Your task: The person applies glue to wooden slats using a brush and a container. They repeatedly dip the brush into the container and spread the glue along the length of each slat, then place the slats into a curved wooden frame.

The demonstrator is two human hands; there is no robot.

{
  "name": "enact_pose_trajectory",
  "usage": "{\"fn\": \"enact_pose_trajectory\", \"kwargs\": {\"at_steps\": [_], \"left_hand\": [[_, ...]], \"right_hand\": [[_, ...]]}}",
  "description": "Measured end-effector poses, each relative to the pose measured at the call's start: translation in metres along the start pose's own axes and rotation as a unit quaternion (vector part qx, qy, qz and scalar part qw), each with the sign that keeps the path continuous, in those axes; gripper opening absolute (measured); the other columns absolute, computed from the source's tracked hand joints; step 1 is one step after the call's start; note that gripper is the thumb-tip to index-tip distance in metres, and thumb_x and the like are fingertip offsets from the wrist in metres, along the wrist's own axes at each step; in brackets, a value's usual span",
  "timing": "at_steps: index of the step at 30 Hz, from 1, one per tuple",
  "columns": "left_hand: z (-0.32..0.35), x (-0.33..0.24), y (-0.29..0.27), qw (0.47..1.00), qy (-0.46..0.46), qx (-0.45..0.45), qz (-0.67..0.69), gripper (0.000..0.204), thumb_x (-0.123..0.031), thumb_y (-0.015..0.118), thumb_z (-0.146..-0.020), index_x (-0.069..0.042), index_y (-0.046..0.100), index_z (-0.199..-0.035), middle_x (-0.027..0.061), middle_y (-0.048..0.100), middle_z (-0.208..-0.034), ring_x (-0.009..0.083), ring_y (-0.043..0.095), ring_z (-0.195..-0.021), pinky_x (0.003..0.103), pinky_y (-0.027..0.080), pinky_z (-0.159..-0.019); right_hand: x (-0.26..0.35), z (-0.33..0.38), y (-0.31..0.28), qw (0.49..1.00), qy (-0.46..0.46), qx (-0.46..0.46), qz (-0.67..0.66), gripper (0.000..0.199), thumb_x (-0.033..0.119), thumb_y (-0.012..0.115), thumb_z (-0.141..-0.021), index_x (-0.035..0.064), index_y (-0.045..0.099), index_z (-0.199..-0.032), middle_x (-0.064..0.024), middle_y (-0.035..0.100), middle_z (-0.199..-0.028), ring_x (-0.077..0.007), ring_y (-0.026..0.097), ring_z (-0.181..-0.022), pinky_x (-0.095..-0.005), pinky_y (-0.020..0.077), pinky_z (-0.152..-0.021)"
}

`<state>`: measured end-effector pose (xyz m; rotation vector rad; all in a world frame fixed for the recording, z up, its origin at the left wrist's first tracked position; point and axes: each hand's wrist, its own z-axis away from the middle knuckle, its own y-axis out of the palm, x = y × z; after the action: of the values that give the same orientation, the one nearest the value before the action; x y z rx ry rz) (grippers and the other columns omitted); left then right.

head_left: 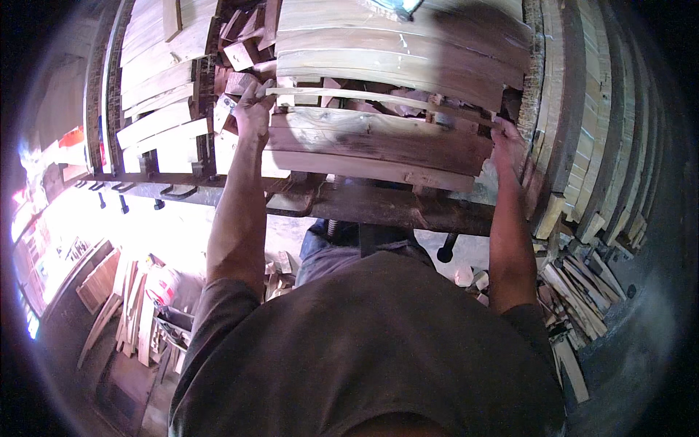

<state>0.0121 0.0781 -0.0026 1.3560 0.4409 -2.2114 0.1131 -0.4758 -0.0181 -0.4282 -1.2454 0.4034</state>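
Note:
A long thin wooden strip (pixel 378 97) spans the space between my two hands. My left hand (pixel 253 111) grips its left end, and my right hand (pixel 508 146) has hold of the other end. Under the strip is a gap between boards, where wood offcuts show. On the near side of the gap lie wide boards (pixel 378 138), side by side. Beyond it, a panel of pale boards (pixel 393 65) stretches away from me. The boards rest on a dark metal frame (pixel 364 200) with bars and bolts along its front.
Wood blocks (pixel 240 54) are heaped left of the panel, next to another row of boards (pixel 156 80). Stacked panels (pixel 582 131) stand at the right. Scrap strips lie on the floor in piles at the left (pixel 131 306) and right (pixel 579 295). Bolts (pixel 445 253) stick out below the frame.

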Motion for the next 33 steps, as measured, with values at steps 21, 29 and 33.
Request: {"fn": "enact_pose_trajectory", "kwargs": {"at_steps": [21,29,33], "left_hand": [[-0.005,0.016,-0.020,0.997,-0.023,0.065,-0.023,0.063,0.001,0.061,-0.087,0.006,0.035,-0.143,0.0115,0.056,-0.132,0.0167,0.055,-0.114,0.027,0.044,-0.097],[-0.019,0.008,-0.018,0.969,-0.016,0.033,-0.245,0.062,-0.016,0.071,-0.079,0.006,0.050,-0.133,0.0150,0.068,-0.112,0.0200,0.064,-0.097,0.028,0.049,-0.086],[-0.023,0.033,-0.040,0.951,-0.024,0.082,-0.296,0.049,-0.010,0.061,-0.088,0.009,0.049,-0.133,0.0061,0.070,-0.107,0.0114,0.063,-0.090,0.022,0.048,-0.079]], "right_hand": [[-0.002,-0.005,0.005,0.983,0.113,0.048,-0.139,0.046,0.002,0.065,-0.083,0.0080,0.058,-0.128,-0.0002,0.059,-0.088,-0.0114,0.054,-0.081,-0.0239,0.0420,-0.071],[-0.077,-0.026,-0.005,0.971,0.185,-0.104,0.114,0.028,0.016,0.072,-0.081,0.0122,0.071,-0.109,-0.0024,0.066,-0.093,-0.0164,0.059,-0.078,-0.0350,0.0473,-0.059],[-0.053,-0.011,0.012,0.974,0.195,-0.105,0.050,0.027,0.010,0.073,-0.078,0.0117,0.072,-0.104,-0.0022,0.067,-0.092,-0.0184,0.061,-0.078,-0.0360,0.0479,-0.064]]}}
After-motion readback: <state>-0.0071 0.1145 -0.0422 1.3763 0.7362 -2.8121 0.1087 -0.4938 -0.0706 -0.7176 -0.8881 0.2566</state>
